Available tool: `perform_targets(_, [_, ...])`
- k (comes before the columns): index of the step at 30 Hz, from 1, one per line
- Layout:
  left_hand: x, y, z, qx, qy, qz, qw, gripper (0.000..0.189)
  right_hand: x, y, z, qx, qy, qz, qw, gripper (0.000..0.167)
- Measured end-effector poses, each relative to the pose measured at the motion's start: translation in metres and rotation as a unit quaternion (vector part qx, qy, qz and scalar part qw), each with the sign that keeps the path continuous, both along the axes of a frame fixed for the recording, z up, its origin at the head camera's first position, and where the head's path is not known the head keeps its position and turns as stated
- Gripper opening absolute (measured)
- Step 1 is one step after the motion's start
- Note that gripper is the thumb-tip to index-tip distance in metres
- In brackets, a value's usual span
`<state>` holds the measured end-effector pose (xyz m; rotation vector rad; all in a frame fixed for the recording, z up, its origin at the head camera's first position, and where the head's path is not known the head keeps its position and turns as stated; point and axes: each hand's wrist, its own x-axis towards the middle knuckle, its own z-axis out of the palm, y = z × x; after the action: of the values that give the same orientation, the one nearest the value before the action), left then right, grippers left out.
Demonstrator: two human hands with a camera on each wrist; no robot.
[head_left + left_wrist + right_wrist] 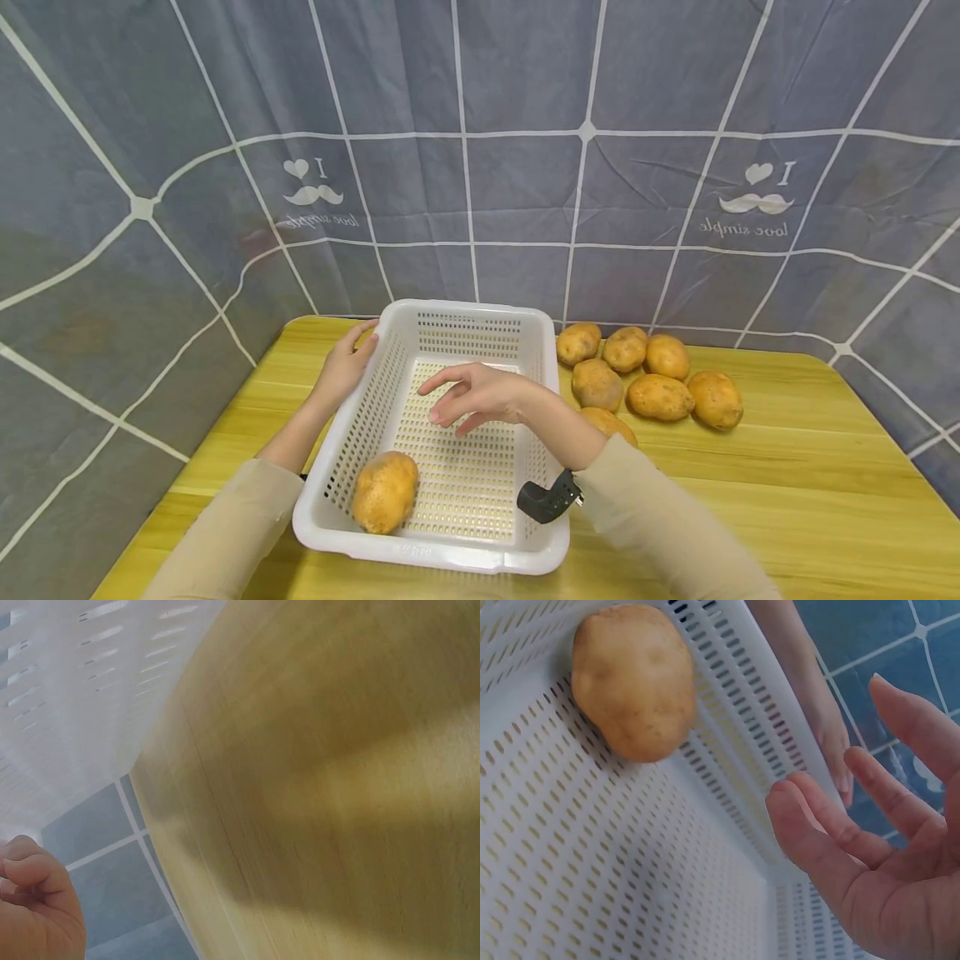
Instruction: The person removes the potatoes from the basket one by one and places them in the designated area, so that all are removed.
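Observation:
A white plastic basket (431, 547) with slotted walls stands on the wooden table. One potato (385, 492) lies in its near left corner; the right wrist view shows this potato (634, 682) from close by. My left hand (347, 363) holds the basket's left rim towards the far end. In the left wrist view, only part of that hand (41, 904) shows, with bent fingers at the rim. Over the basket's middle hovers my right hand (480, 396), holding nothing, its fingers loosely bent and spread apart. The right wrist view has those fingers (832, 825) apart from the potato.
Right of the basket, several potatoes (660, 397) lie grouped on the wooden table (795, 467). One potato (607, 423) there is partly hidden by my right forearm. Behind the table hangs a grey-blue curtain (525, 192) with white lines. A black strap (550, 497) circles my right wrist.

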<state>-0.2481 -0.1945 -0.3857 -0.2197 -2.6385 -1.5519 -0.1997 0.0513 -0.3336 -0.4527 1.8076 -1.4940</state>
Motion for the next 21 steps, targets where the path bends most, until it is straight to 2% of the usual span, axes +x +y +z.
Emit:
perform_targets(13, [0.000,0.001,0.001,0.004,-0.001,0.003,1.0000,0.050,0.005,-0.031,-0.021,0.033,-0.009,0.028,0.9990,0.043])
perform_targets(21, [0.001,0.001,0.001,0.003,0.000,0.005,1.0000,0.049,0.012,-0.037,-0.035,0.095,0.013,0.028,0.9950,0.037])
